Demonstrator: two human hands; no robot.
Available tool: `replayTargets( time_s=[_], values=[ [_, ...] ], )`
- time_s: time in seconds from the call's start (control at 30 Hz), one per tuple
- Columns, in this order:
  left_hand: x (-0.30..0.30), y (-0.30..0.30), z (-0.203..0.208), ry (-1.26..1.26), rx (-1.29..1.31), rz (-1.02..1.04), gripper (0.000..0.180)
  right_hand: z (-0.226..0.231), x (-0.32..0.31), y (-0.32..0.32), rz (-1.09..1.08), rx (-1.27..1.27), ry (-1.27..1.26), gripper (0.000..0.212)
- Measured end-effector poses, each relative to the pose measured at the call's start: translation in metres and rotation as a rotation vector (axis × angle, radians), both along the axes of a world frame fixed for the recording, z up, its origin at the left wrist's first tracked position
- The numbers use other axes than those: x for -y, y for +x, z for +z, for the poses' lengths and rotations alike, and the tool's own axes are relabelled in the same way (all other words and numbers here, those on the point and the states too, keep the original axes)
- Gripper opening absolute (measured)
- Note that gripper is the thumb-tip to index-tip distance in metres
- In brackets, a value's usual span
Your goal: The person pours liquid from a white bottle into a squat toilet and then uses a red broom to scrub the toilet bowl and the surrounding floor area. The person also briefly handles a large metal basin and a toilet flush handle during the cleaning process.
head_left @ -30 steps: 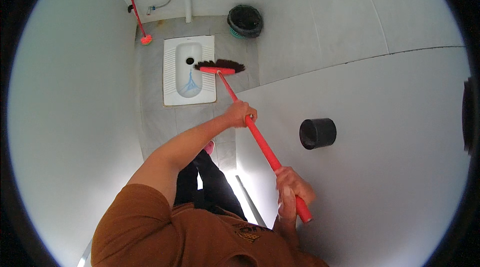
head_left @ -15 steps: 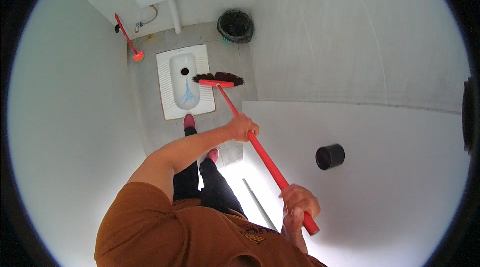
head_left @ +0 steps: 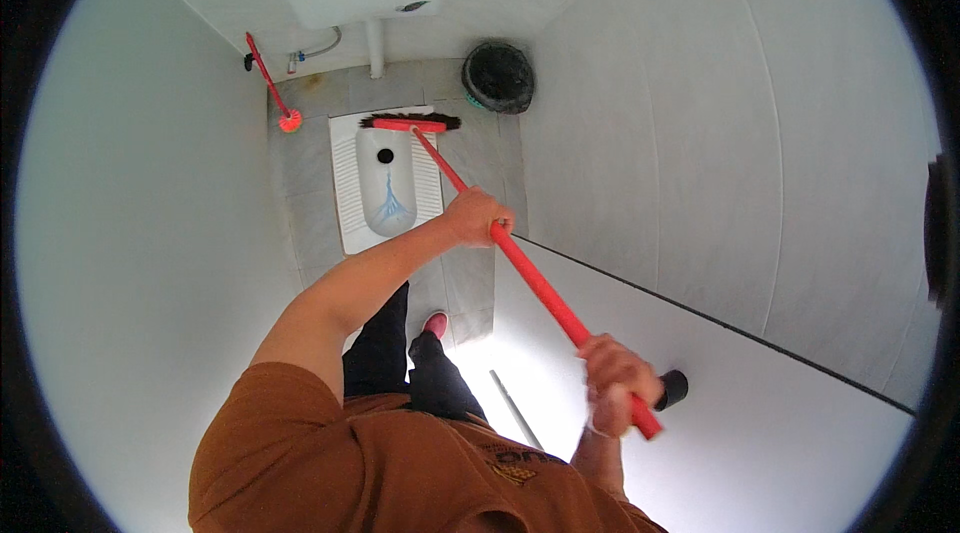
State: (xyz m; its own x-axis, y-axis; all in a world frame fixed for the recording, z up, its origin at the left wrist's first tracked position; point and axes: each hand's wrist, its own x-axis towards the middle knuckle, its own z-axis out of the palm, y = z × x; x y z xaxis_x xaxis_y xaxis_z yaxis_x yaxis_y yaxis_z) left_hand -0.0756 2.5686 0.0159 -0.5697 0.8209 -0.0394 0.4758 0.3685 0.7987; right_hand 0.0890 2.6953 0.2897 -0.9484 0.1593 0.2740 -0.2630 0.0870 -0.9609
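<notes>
At frame center, left hand [head_left: 480, 218] has its fingers wrapped around the red handle [head_left: 545, 293] of a broom, mid-shaft. Lower right of center, right hand [head_left: 618, 378] grips same handle near its end, fingers closed on it; slight blur there. Broom head [head_left: 408, 125], dark bristles, sits upper center, across the top part of the white squat toilet [head_left: 345, 198], right end past its edge. Can't tell if bristles touch. Black-lined bin [head_left: 498, 78] upper center, right of the broom head. Red-handled brush [head_left: 268, 78] upper left, by the wall. Black cylinder [head_left: 676, 390] just beside right hand.
</notes>
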Motion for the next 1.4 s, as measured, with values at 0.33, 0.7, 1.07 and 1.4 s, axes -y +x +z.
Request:
replayTargets(
  time_s=[0.33,0.7,1.07,1.4],
  values=[
    [0.065,0.005,-0.045,0.238,-0.044,0.345,0.014,-0.018,0.049,-0.036,0.249,0.081,0.066,0.029],
    [0.073,0.076,0.075,0.282,0.089,0.687,0.024,0.064,-0.001,-0.072,0.883,-0.045,-0.27,0.038],
    [0.053,0.062,0.001,0.199,0.19,0.709,0.01,0.047,0.008,-0.077,0.362,0.099,-0.072,0.03],
    [0.034,0.06,-0.131,0.289,0.128,0.722,0.008,-0.038,0.027,-0.076,0.433,0.204,0.193,0.024]
  ],
)
